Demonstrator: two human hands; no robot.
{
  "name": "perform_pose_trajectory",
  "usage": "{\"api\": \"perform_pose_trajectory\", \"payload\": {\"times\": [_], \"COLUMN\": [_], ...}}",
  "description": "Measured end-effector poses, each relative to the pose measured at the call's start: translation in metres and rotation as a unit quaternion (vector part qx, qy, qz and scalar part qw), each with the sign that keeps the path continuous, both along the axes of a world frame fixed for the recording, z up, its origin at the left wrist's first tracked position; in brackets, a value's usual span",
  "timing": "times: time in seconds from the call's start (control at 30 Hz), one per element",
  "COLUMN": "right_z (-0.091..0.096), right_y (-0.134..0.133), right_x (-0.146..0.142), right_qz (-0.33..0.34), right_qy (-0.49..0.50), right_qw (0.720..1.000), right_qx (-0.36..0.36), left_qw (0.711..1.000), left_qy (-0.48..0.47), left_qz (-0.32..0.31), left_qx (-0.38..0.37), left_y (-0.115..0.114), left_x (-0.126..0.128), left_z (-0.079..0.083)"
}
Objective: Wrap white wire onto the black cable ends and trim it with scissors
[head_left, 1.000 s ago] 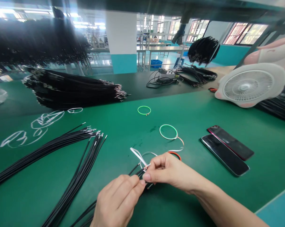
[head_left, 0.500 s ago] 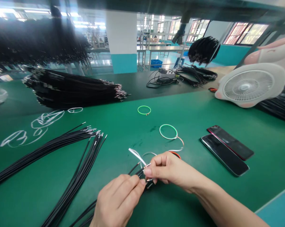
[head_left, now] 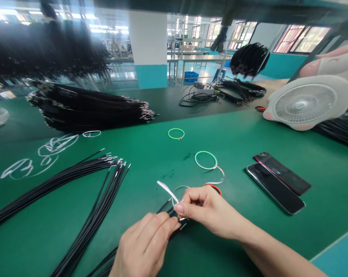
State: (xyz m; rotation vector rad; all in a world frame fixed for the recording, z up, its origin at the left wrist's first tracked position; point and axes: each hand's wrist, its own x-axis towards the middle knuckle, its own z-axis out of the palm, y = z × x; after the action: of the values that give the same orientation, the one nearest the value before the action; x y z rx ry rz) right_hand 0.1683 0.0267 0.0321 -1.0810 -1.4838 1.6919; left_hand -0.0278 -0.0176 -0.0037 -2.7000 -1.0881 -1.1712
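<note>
Low in the middle of the view, my left hand (head_left: 148, 242) is closed around a few thin black cables (head_left: 104, 258), whose metal-tipped ends come out by its fingertips. Close against it, my right hand (head_left: 208, 207) pinches with thumb and forefinger at the cable ends; its fingers partly hide what they grip. A white strip (head_left: 166, 190) stands up just left of the right fingertips. Behind the right hand lie a white-and-orange thin wire (head_left: 221, 175) and an orange ring (head_left: 214, 188), partly covered.
Two bunches of black cables (head_left: 61, 175) (head_left: 101, 207) lie at left beside white scraps (head_left: 58, 144). Green rings (head_left: 176, 134) (head_left: 205, 160) lie ahead. Two phones (head_left: 275, 188) and a fan (head_left: 303, 102) are at right. A large cable bundle (head_left: 96, 109) sits at the back left.
My right thumb and forefinger have moved slightly down and left over the cable ends, closer to the left fingertips. The left hand has hardly moved.
</note>
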Motion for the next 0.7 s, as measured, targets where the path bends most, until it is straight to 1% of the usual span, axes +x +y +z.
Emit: {"api": "perform_pose_trajectory", "payload": {"times": [0.17,0.3,0.5,0.7], "right_z": [-0.003,-0.005,-0.009,-0.012], "right_y": [0.000,0.001,0.003,0.003], "right_x": [0.000,0.000,0.000,0.000], "right_qz": [-0.007,-0.002,0.008,0.018], "right_qy": [-0.011,-0.031,-0.048,-0.082], "right_qw": [1.000,0.999,0.998,0.995], "right_qx": [0.010,0.026,0.043,0.063], "left_qw": [1.000,1.000,0.999,0.993], "left_qy": [0.001,-0.003,0.002,-0.018], "left_qz": [0.017,0.027,0.016,0.036], "left_qx": [0.014,0.009,-0.041,-0.113], "left_y": [-0.001,-0.001,-0.001,-0.004], "left_x": [0.005,0.008,0.011,0.015], "left_z": [0.002,0.002,0.000,-0.005]}}
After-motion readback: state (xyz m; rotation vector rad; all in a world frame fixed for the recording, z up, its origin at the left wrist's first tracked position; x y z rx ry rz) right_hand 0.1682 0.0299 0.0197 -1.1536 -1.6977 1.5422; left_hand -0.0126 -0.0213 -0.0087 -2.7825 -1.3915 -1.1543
